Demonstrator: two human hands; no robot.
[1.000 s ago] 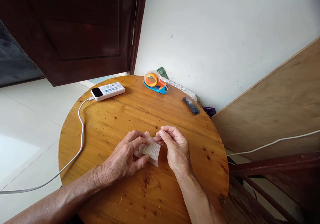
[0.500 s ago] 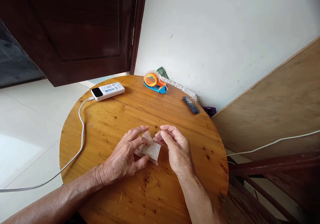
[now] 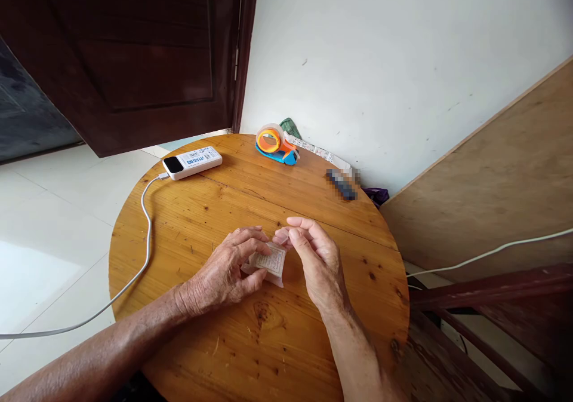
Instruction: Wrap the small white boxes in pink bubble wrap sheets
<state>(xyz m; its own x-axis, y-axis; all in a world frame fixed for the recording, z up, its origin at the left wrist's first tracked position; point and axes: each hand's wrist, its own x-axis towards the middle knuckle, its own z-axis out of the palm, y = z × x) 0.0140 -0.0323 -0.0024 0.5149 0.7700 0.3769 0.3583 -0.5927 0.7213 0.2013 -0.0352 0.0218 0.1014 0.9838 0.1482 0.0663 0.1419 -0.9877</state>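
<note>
A small flat packet (image 3: 269,261) with fine print on a pale face lies on the wooden table, with clear plastic wrapping round its edges. My left hand (image 3: 230,266) holds it down from the left, thumb at the near edge and bent fingers over the far part. Just to the right, my right hand (image 3: 319,258) is raised with thumb and fingers closed in a pinch. At its fingertips shows a thin bit of clear film (image 3: 283,238); whether that joins the wrapping I cannot tell.
A white power bank (image 3: 194,162) with a cable (image 3: 148,235) sits at the far left of the round table (image 3: 170,211). An orange and blue tape dispenser (image 3: 276,145) stands at the back. A blurred dark object (image 3: 341,184) lies to its right, near the wall.
The packet has turned slightly under my left hand, and its far wrapping flap shows less. My right hand's fingers have shifted slightly left and up. The camera view has moved a little.
</note>
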